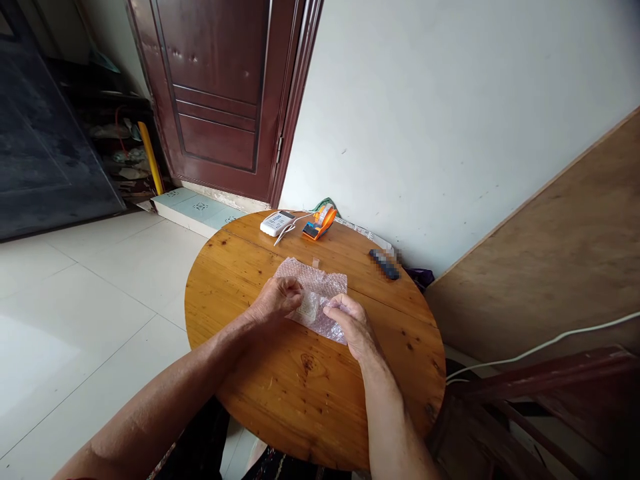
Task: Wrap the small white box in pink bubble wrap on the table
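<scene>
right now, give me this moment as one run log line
left hand: at bubble wrap; right hand: at bubble wrap; grip: unclear; bubble wrap: on table; tape dispenser: beyond wrap

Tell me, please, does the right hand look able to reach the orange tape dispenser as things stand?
Probably yes: between the right hand and the tape dispenser, I see only low-lying bubble wrap and tabletop.

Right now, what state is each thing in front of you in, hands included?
Clear crinkled bubble-wrap sheet: spread open on the round brown wooden table.
Small see-through piece: lying on the wrap; details unclear.
Left hand: fingers curled, at the wrap; grip unclear.
Right hand: fingers bent, at the wrap's right side; grip unclear.
Orange plastic tape dispenser: on the table, untouched.
White boxy device: on the table, untouched.
Dark-red panelled door: apparently shut.
</scene>
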The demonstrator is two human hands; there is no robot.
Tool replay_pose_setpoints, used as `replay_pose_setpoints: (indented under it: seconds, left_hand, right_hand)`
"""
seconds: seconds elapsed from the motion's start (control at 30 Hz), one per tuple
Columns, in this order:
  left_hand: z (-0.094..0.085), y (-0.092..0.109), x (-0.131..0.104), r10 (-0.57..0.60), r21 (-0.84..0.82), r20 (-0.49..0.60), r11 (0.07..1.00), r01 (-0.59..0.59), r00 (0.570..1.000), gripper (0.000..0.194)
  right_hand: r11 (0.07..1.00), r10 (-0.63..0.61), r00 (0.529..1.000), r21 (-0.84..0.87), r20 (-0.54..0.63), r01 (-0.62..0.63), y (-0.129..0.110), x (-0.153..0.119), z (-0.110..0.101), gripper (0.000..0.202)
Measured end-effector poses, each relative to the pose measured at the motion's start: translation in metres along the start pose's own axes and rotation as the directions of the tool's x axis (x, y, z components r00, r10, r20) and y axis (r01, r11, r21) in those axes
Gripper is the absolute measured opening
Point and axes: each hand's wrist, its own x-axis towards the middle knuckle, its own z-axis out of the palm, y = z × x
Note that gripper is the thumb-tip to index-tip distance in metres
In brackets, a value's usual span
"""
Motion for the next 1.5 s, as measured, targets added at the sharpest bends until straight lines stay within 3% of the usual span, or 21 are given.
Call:
replay_pose_setpoints:
  seconds: [0.23,0.33,0.4,0.47,0.53,0.6,0.67,0.7,0.8,0.93,1.1,1.27,1.5]
  left_hand:
    - [0.0,-0.002,0.001,-0.046,0.008,0.019,0.999,0.046,0.999,0.005]
    - [-0.001,0.001,-0.001,-0.052,0.067,0.019,0.996,0.051,0.998,0.006]
    - [-0.001,0.003,-0.002,-0.052,0.107,0.008,0.993,0.051,0.999,0.007]
    - [-0.001,0.005,-0.002,-0.054,0.13,-0.002,0.99,0.054,0.999,0.008]
    - [-0.001,0.005,-0.002,-0.06,0.139,-0.006,0.989,0.06,0.998,0.009]
    - [-0.001,0.006,-0.001,-0.053,0.149,-0.005,0.987,0.053,0.999,0.009]
    - [-0.001,0.005,0.0,-0.034,0.158,-0.007,0.987,0.035,0.999,0.007]
    - [0.0,0.005,0.0,-0.026,0.16,-0.01,0.987,0.028,1.0,0.007]
    - [0.001,0.004,0.0,-0.034,0.165,-0.026,0.986,0.037,0.999,0.009]
    - [-0.001,-0.002,0.002,-0.078,0.187,-0.044,0.979,0.085,0.996,0.016]
    - [-0.026,-0.007,0.006,-0.181,0.233,0.02,0.957,0.171,0.983,0.025]
    - [-0.05,-0.002,0.002,-0.212,0.431,-0.1,0.871,0.234,0.972,0.01]
    - [-0.055,-0.002,-0.009,-0.353,0.41,-0.171,0.823,0.392,0.92,0.035]
  right_hand:
    - [0.994,0.076,0.995,-0.069,-0.062,-0.08,0.005,0.003,0.001,0.016]
    - [0.963,0.004,0.994,-0.266,-0.112,-0.034,0.008,0.005,-0.002,0.017]
    - [0.918,-0.132,0.976,-0.394,-0.176,0.053,0.004,0.002,-0.002,0.017]
    - [0.846,-0.351,0.903,-0.497,-0.249,0.192,-0.004,-0.004,-0.001,0.014]
    - [0.731,-0.58,0.765,-0.593,-0.279,0.337,-0.014,-0.012,0.003,0.013]
    - [0.597,-0.731,0.643,-0.668,-0.226,0.444,-0.025,-0.02,0.009,0.014]
    - [0.481,-0.804,0.584,-0.701,-0.113,0.526,-0.031,-0.027,0.016,0.013]
    - [0.438,-0.813,0.58,-0.707,-0.048,0.555,-0.033,-0.029,0.019,0.013]
    - [0.389,-0.746,0.656,-0.724,0.115,0.57,-0.032,-0.029,0.028,0.013]
    - [0.389,-0.629,0.755,-0.765,0.185,0.513,-0.028,-0.027,0.033,0.013]
    - [0.356,-0.573,0.789,-0.799,0.223,0.485,-0.031,-0.029,0.032,0.019]
    - [0.266,-0.487,0.822,-0.847,0.294,0.461,-0.035,-0.028,0.034,0.025]
    - [0.173,-0.419,0.843,-0.882,0.338,0.439,-0.042,-0.027,0.039,0.021]
